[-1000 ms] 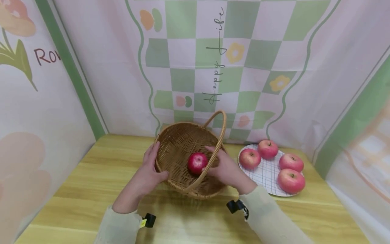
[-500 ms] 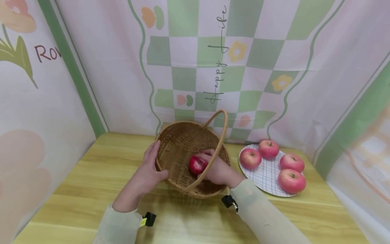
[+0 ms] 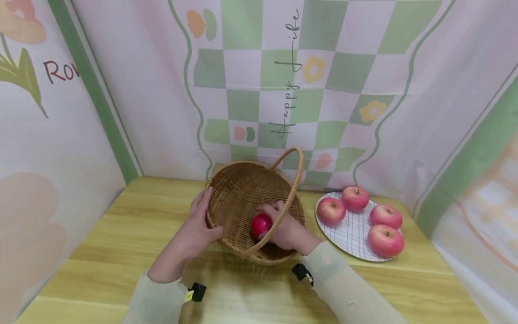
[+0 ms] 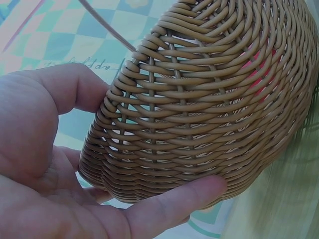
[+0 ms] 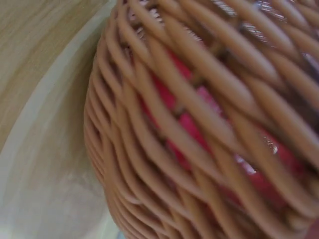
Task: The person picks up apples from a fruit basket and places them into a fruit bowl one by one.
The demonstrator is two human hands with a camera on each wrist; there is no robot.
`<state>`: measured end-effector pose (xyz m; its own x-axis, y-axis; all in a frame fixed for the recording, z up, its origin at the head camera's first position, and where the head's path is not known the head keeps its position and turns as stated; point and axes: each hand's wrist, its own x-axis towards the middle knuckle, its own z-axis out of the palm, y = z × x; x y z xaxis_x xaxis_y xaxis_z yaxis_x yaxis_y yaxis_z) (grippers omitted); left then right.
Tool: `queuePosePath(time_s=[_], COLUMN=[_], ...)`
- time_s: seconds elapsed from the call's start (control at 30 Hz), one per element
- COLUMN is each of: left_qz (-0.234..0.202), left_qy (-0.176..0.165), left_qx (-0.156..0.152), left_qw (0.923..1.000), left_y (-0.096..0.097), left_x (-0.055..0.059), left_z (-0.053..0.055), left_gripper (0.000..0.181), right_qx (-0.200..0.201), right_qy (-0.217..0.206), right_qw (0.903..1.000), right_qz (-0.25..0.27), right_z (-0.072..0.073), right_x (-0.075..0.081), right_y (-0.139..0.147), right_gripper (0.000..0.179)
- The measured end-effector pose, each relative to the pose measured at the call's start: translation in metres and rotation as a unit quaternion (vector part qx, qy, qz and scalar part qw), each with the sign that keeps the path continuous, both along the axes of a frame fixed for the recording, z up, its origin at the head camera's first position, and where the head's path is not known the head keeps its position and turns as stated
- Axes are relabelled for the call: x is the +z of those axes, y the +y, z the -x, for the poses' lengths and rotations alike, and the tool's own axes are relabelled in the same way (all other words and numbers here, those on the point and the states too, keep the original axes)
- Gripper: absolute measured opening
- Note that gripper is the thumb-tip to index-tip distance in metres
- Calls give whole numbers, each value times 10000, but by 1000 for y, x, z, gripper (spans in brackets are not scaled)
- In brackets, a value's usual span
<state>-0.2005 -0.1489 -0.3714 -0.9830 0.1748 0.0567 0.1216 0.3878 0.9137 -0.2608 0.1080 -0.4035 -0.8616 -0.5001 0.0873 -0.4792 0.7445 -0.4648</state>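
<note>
A round brown wicker basket (image 3: 236,198) with an arched handle stands tilted on the wooden table, its mouth toward me. My left hand (image 3: 198,229) grips its left rim. In the left wrist view, the thumb hooks over the rim and a finger (image 4: 184,196) lies along the outside of the weave. Inside, below the handle, my right hand (image 3: 285,229) holds a dark red apple (image 3: 260,225), fingers over its top and right side. In the right wrist view, the basket wall (image 5: 164,124) hides that hand, and red shows through the gaps.
To the right of the basket, a round plate (image 3: 352,231) with a grid pattern bears several pinkish-red apples (image 3: 386,240). The table (image 3: 162,202) ends at a printed cloth backdrop (image 3: 243,67); similar cloth hangs at both sides.
My right hand has moved left and down into the basket, from beside the apple to a grip on it. The left hand keeps its place on the rim.
</note>
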Motion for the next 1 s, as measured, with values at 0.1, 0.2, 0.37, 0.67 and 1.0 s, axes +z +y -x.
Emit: queuePosePath(time_s=[0.1,0.2,0.37,0.67,1.0], left_qz=[-6,-33,-90,-96,-68], left_qy=[13,46,61,67,122], left_qx=[-6,-17,-41,-76,-113], left_qw=[10000,10000,9999,9999,9998], left_y=[-1,0,0,-1,-1], left_x=[0,2,2,1,0], left_z=[0,-1,-1,0,0], left_gripper=[105,106,106,106,106], right_qx=[413,646,744,618,726], right_qy=[57,25,-7,-289,-588], right_qw=[9989,9975,9972,9977,9946], right_qz=[-211,-270,-26,-29,-455], right_z=[-2,-3,-1,-4,-8], right_x=[-1,-1,-2,3,10], right_y=[3,6,9,13,12], right_gripper=[63,59,54,54,57])
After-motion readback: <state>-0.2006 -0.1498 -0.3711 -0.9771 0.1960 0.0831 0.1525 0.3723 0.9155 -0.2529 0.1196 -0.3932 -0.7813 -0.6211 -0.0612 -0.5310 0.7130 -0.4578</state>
